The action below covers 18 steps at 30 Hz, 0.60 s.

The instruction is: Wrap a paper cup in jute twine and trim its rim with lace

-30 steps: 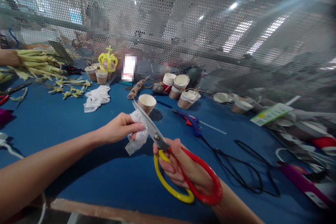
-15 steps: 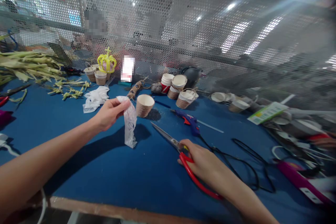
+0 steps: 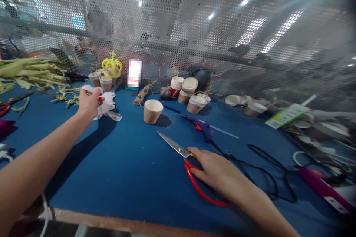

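My left hand (image 3: 88,102) is stretched out to the far left and pinches a crumpled white wipe (image 3: 88,89), right at a pile of white wipes (image 3: 108,106) on the blue table (image 3: 125,170). Big scissors (image 3: 178,149) with red and yellow handles lie flat on the table, blades shut and pointing far-left. My right hand (image 3: 218,173) lies over their handles with the fingers curled on them.
A paper cup (image 3: 152,111) stands mid-table, more cups (image 3: 189,90) behind it. A blue glue gun (image 3: 201,127) and black cable (image 3: 261,172) lie right of the scissors. Green leaves (image 3: 30,71) lie far left, a yellow crown (image 3: 112,67) stands at the mesh screen, and clutter (image 3: 319,137) fills the right.
My right hand lowered the scissors from mid-air onto the table. My left hand carried the white wipe away from the blades, left and back to the pile.
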Each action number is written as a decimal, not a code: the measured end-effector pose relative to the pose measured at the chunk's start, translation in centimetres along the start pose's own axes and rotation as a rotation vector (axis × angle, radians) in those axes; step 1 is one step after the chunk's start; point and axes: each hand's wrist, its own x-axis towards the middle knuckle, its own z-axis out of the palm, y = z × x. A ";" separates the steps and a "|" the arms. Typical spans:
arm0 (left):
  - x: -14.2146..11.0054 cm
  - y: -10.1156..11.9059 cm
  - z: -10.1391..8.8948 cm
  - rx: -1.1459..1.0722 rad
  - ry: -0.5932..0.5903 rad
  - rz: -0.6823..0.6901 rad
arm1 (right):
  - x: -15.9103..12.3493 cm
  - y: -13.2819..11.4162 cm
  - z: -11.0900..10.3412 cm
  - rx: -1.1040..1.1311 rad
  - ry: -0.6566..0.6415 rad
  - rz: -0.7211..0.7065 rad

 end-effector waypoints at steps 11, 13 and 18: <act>-1.7 0.6 -0.6 0.224 -0.197 0.487 | -0.4 -2.0 -1.8 0.102 0.147 0.032; -2.4 0.7 -0.2 0.266 -0.206 0.534 | -0.3 -2.1 -1.9 0.215 0.189 -0.009; -8.1 1.0 1.2 0.169 -0.585 0.312 | 0.8 -3.1 -1.9 0.610 0.268 -0.142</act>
